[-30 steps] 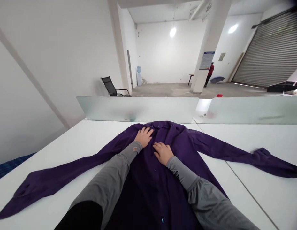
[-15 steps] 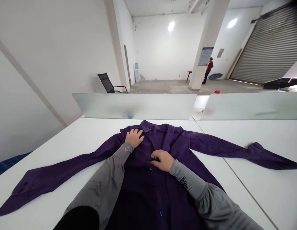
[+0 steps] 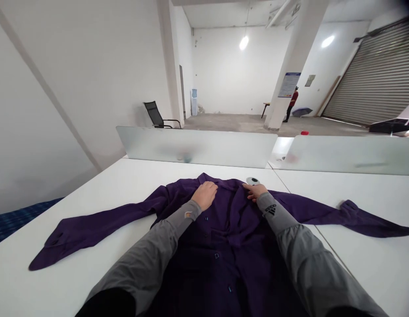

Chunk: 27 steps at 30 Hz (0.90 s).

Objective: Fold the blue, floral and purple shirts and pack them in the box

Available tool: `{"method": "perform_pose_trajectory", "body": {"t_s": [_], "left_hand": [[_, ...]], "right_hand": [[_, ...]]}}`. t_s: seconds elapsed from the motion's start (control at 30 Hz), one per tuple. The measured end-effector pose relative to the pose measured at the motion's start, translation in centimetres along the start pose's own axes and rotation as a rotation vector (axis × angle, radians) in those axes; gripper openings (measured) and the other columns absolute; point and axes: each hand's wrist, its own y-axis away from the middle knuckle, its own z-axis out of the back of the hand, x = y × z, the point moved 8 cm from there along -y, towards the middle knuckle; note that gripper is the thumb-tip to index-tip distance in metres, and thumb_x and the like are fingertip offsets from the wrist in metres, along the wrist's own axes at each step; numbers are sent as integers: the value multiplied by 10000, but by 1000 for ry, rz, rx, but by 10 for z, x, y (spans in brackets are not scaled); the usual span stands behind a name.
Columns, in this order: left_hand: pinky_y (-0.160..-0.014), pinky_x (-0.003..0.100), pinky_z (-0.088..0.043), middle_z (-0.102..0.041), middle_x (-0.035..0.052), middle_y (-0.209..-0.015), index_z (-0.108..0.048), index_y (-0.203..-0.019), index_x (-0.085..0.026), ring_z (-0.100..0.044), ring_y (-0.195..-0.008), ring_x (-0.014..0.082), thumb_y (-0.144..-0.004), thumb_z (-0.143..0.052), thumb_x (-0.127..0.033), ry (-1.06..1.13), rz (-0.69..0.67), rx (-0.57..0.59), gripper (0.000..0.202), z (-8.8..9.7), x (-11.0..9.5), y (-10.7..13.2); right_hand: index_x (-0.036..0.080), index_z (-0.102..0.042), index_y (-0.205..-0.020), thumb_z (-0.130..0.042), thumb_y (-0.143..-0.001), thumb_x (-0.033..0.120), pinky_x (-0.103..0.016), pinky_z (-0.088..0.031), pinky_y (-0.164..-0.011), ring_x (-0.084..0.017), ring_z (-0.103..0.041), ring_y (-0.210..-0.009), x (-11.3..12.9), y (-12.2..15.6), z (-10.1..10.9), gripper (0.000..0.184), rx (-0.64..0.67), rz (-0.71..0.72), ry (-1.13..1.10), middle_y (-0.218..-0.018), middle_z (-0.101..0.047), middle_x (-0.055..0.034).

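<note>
A purple long-sleeved button-up shirt (image 3: 220, 237) lies front up on the white table, its sleeves stretched out to both sides and its collar at the far end. My left hand (image 3: 205, 196) is closed on the shirt's cloth by the collar, fingers curled inward. Over the shoulder on the right side rests my right hand (image 3: 255, 191), its forefinger stretched toward the collar and the other fingers a little apart. Small buttons run down the front. The lower part of the shirt is dark between my forearms.
Just beyond my right hand a small white disc with a dark centre (image 3: 253, 181) lies on the white table (image 3: 145, 171). Frosted dividers (image 3: 204, 145) stand along the far edge. Past them are a black chair (image 3: 155, 115), a pillar (image 3: 283, 101) and a person in red (image 3: 292, 103).
My left hand has moved from the left shoulder to the collar, and the left shoulder cloth is more bunched. My right hand has left the button front, going up and right. The view has shifted slightly.
</note>
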Motion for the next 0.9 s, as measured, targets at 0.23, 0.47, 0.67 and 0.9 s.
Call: {"method": "perform_pose_trajectory", "body": {"t_s": [0.23,0.47,0.67,0.9], "left_hand": [[-1012,416,-420,-523,102,-1328,-521,-1272,-183,-452,-1224,257,-948,-435,-331,27,-60,153,366,-59,-23,-44],[-1052,634,-284,-420,113,-1452,-455,-1362,-229,-350,-1316,364,-952,-396,-454,4,121,180,471,-77,9,-83],[-1048,454,-374,-469,70,-1392,-560,-1244,-236,-379,-1298,272,-879,-529,-267,-16,161,153,367,-50,41,-73],[-900,296,-474,-580,85,-1111,-584,-1182,-201,-598,-997,194,-828,-485,-97,-40,446,14,382,-24,79,-61]], "right_hand": [[197,-615,-805,-627,-708,247,-267,-438,-637,-141,-527,-606,50,-23,8,110,-105,268,8,-588,-519,38],[197,-580,-849,-550,-602,91,-279,-415,-718,-149,-499,-645,57,-17,31,271,-302,388,101,-615,-502,42],[194,-529,-758,-554,-604,110,-282,-463,-681,-142,-534,-604,59,-27,12,178,-314,287,-114,-645,-526,31],[164,-555,-1046,-609,-727,165,-277,-553,-630,-132,-614,-665,95,-41,-69,323,54,278,-278,-805,-609,-9]]}}
